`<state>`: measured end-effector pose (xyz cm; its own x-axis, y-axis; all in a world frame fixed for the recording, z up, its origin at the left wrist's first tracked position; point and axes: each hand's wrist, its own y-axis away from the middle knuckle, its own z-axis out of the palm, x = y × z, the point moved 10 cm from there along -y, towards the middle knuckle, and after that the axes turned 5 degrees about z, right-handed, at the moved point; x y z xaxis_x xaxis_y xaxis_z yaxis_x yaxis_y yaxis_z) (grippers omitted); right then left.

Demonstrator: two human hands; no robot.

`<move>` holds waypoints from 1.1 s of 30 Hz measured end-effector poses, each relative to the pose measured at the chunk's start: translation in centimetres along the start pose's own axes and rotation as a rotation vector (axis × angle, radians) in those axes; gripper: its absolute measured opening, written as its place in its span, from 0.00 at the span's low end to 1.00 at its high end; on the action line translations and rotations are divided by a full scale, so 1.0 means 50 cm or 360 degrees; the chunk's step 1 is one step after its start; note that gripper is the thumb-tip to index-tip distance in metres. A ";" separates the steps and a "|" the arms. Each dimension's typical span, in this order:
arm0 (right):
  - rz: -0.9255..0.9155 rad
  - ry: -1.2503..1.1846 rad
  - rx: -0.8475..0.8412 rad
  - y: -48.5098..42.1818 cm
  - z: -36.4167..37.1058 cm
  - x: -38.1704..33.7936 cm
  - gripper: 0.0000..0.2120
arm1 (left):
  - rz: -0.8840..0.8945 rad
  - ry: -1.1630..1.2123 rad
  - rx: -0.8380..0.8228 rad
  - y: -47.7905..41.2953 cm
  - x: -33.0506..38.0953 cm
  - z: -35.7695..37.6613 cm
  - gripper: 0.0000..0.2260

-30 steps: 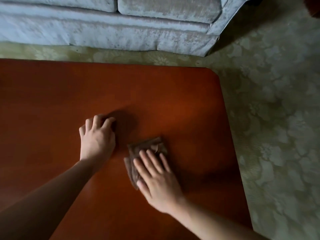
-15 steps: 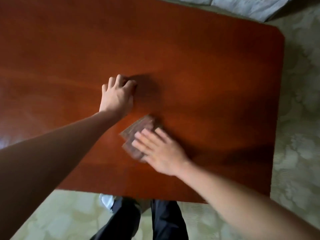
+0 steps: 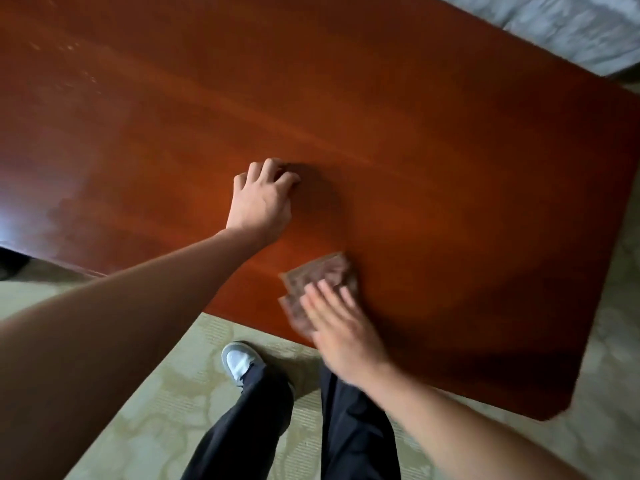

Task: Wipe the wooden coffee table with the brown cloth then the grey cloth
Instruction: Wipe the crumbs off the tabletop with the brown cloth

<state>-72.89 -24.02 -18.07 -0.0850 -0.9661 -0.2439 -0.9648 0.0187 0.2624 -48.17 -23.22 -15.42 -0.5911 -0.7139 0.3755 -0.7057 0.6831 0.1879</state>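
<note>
The reddish wooden coffee table (image 3: 433, 161) fills most of the head view. A folded brown cloth (image 3: 320, 277) lies near the table's near edge. My right hand (image 3: 341, 327) presses flat on the cloth with straight fingers and covers its near part. My left hand (image 3: 261, 202) rests on the bare tabletop to the upper left of the cloth, its fingers curled down with the tips on the wood, holding nothing. No grey cloth is in view.
A pale grey sofa (image 3: 561, 26) stands beyond the table's far right corner. Patterned green carpet (image 3: 145, 403) surrounds the table. My legs in dark trousers (image 3: 249, 420) and a white shoe (image 3: 239, 362) stand at the near edge.
The view has tilted down and rotated, so my legs and the near edge show. My right hand has slid the brown cloth toward the near edge. My left hand has stayed planted.
</note>
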 end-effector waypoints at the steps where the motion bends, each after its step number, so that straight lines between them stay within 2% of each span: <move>1: -0.0117 0.0004 -0.0053 -0.012 0.020 -0.076 0.28 | -0.0007 -0.0008 0.0005 0.015 -0.016 -0.003 0.20; 4: -0.0392 0.0088 -0.0102 -0.090 0.047 -0.239 0.29 | 0.0001 -0.0051 0.0017 0.050 -0.064 -0.008 0.21; 8: -0.0506 0.0335 -0.0198 -0.158 0.051 -0.298 0.30 | -0.0009 -0.0027 0.0080 0.073 -0.104 -0.022 0.20; 11: -0.0509 0.0313 -0.0192 -0.125 0.042 -0.243 0.30 | -0.0047 0.0001 0.0100 0.078 -0.129 -0.038 0.19; 15: -0.0201 0.0431 -0.0192 -0.049 0.008 -0.042 0.30 | -0.0165 0.0027 0.0113 0.095 -0.191 -0.065 0.19; 17: -0.0073 0.0482 -0.0276 -0.026 -0.008 0.028 0.31 | -0.0185 0.0007 0.0135 0.109 -0.223 -0.076 0.18; 20: -0.0020 0.0511 -0.0320 -0.055 -0.013 0.029 0.31 | -0.0242 -0.0010 0.0208 0.131 -0.268 -0.088 0.18; 22: -0.0098 0.0503 -0.0291 -0.120 -0.016 -0.030 0.32 | -0.0368 -0.0005 0.0281 0.151 -0.306 -0.099 0.19; 28: -0.0807 0.0488 -0.0285 -0.306 0.025 -0.315 0.35 | -0.1045 0.0064 0.0667 0.268 -0.495 -0.160 0.15; 33: -0.1064 0.0525 -0.0355 -0.400 0.053 -0.463 0.34 | -0.1349 0.0094 0.0818 0.362 -0.646 -0.186 0.14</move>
<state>-52.31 -1.33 -20.15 0.6096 -0.7811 -0.1353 -0.7091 -0.6136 0.3474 -38.22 13.66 -15.70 0.1981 -0.9170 0.3462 -0.9778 -0.2096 0.0043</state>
